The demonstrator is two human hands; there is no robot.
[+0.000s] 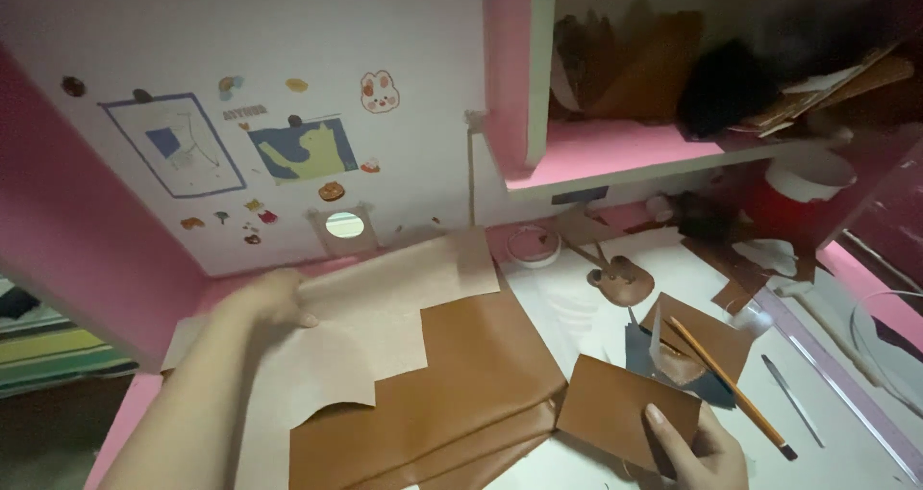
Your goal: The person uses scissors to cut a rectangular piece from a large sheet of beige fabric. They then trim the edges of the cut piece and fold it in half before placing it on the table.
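**Leather pieces held in both hands over a cluttered desk**

Leather sheet (442, 394), large and tan-brown, lies folded on the desk (577, 307) between the two hands. Over its far part rests a paler, beige sheet (375, 307) with a ragged near edge.

The left hand (274, 298) reaches forward from the lower left, forearm stretched long across the frame. Its fingers curl over the far left edge of the beige sheet, gripping it; the hand is partly closed, not spread.

The right hand (697, 447) enters from the bottom edge, only its upper part in view. Thumb on top and fingers underneath, it pinches a small rectangular brown leather piece (625, 408), which lies just right of the large sheet and touches its edge.

Just beyond the right hand lie another brown piece (716, 331) over a dark blue-grey scrap (639, 351), with a long orange pencil (726, 379) slanting across them. Farther off sits a small bear-shaped leather cut-out (623, 283). To the right of the hand lies a thin grey tool (793, 403).

Beyond the left hand stands a white wall panel (288, 86) dotted with stickers and two drawings. Above the right hand, a pink shelf (615, 153) carries heaped brown and black scraps.
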